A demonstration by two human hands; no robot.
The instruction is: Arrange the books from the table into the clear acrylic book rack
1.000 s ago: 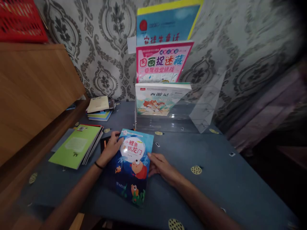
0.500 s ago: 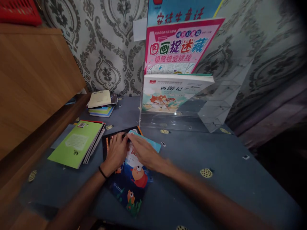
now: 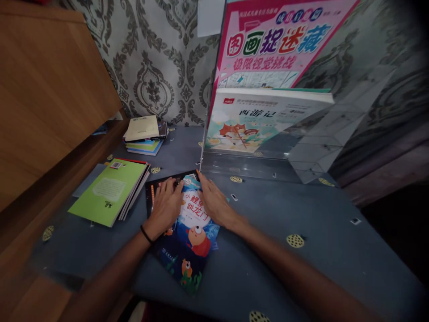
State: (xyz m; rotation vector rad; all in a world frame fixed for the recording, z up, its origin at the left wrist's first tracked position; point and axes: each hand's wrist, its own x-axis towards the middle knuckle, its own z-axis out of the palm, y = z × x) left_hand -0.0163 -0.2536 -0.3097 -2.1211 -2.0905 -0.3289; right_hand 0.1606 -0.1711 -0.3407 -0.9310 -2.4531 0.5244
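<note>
A dark blue picture book (image 3: pixel 194 241) with orange fish and a white title patch lies at a slant on the table. It overlaps a black-covered book (image 3: pixel 152 184), which shows above and to its left. My left hand (image 3: pixel 164 203) rests on the upper left of the picture book and the black book, fingers laid out and slightly bent. My right hand (image 3: pixel 216 203) lies along the picture book's upper right edge with its fingers stretched out. Its thumb is partly hidden. Between the hands the white title patch shows.
A clear acrylic rack (image 3: pixel 311 154) holds a white book (image 3: pixel 248 127) and a pink book (image 3: pixel 264 49) upright. To the left sits a pile topped by a green book (image 3: pixel 100 190). A smaller stack with a cream book (image 3: pixel 142 127) lies behind it, near a wooden cabinet (image 3: pixel 56 89).
My right hand has moved right, away from my left hand, to the picture book's edge, uncovering its title. The camera view has shifted, with the rack now larger and farther right.
</note>
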